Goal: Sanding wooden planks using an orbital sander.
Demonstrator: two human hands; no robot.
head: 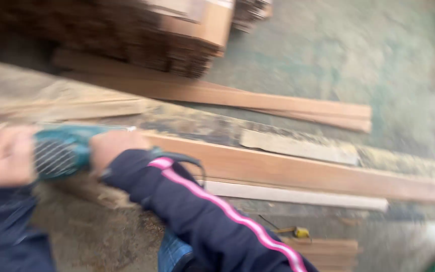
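Long wooden boards lie about the work. A reddish plank (303,171) runs from the hands away to the right edge, with a pale thin strip (298,195) just near of it and a short grey offcut (298,146) just beyond. Farther off, two more planks (278,103) lie on the grey-green floor (378,55), and a blurred stack of brown wood (127,35) fills the far left. A small yellow object (300,232) sits near, beside a stack of boards (328,249). The sawdust-covered bench (91,236) lies under the hands.

The teal power tool (64,148) is at the near left, resting at the left end of the reddish plank. Its long axis runs left to right. Its body is teal with a ribbed grey section, and a dark cord leaves its right end. Motion blur hides finer detail.

The left hand (3,156) is closed around the tool's left end; the right hand (114,148), in a dark sleeve (202,211) with a pink stripe, grips its right end.
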